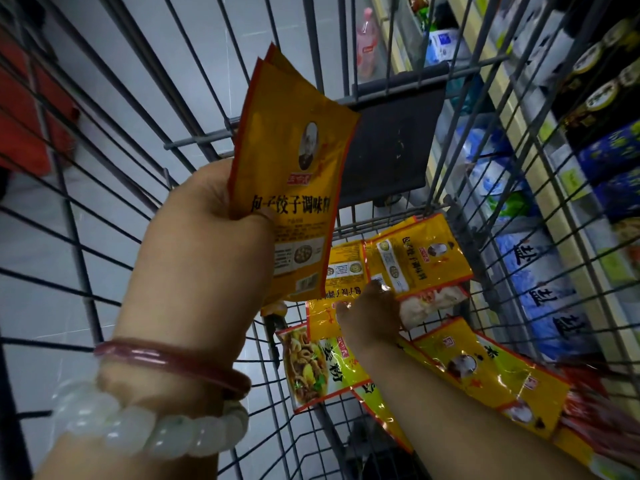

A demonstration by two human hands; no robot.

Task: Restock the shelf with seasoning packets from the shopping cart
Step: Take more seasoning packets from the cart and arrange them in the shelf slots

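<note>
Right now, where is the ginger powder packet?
In the head view, the ginger powder packet lies on the cart floor at lower centre, just left of the right hand, below the left hand.

Dim cool light, wide-angle edge warp, glare on packets (419, 258).
</note>
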